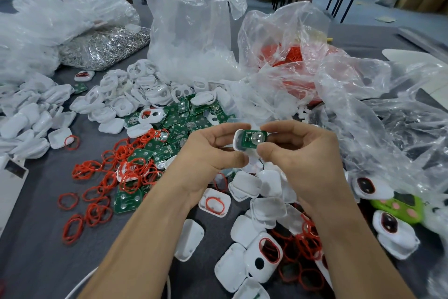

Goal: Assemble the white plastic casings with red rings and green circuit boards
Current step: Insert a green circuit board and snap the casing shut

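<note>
Both hands meet in the middle of the view, forearms reaching in from the lower edge and angled toward each other. The left hand (211, 153) curls its fingers over the top and its thumb underneath the left end of a white casing (237, 144), gripping it. The right hand (300, 155) pinches the right end from the other side, forefinger above and thumb below, touching the green circuit board (252, 138) that sits in the open face of the casing. The casing is held between the two hands, raised above the grey desk (36, 189) and tilted so the board faces the camera.

Under the hands and to their left lie loose red rings (97, 201) and a heap of circuit boards (179, 119). Piles of empty white shells (126, 95) lie beyond and below to the right. Crumpled clear plastic bags (191, 19) stand at the back, one of them holding more red rings.
</note>
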Available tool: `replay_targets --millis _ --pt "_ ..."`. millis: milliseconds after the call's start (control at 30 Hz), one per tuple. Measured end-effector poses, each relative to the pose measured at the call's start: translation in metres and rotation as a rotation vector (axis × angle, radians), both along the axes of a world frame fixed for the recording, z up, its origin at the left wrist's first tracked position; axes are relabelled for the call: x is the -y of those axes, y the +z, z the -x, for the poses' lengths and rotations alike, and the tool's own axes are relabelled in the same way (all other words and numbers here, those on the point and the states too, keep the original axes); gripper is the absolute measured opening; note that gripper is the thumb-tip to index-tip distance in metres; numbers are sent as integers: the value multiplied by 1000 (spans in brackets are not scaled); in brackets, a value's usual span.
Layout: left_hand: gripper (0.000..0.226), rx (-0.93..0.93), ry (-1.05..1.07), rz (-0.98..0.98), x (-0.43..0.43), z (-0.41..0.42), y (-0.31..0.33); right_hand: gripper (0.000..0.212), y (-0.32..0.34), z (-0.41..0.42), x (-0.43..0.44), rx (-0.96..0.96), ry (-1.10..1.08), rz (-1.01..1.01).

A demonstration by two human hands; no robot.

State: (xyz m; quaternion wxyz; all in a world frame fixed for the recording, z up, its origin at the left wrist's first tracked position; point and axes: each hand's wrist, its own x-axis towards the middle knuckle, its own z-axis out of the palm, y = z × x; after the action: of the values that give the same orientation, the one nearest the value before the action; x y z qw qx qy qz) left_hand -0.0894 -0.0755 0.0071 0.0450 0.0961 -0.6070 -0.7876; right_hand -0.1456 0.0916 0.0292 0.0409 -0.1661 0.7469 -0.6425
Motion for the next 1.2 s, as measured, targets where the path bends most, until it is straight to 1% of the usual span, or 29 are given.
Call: replay_targets --millis 200,467,700,933,1033,1133,1200 --pt "54 -20 -16 0 1 0 0 31 -2 3 -1 6 19 3" --pt "53 -36 -20 -8 0 0 -1 29 -3 3 0 -66 -10 -118" --pt "54 -38 -39 -11 2 -1 -2 29 -3 0 1 -122 -20 -165" --pt "48 -31 -59 -67 2 -1 -2 31 0 -3 1 -188 -1 -185" --pt "42 -27 -65 -152 0 -1 3 34 2 -4 1 -258 -23 -217" --pt "30 23 -6 -171 -3 -1 7 37 1 -6 2 -318 -34 -259" --pt "31 48 65 -141 -6 -1 8 35 -2 -6 4 -340 -37 -276"
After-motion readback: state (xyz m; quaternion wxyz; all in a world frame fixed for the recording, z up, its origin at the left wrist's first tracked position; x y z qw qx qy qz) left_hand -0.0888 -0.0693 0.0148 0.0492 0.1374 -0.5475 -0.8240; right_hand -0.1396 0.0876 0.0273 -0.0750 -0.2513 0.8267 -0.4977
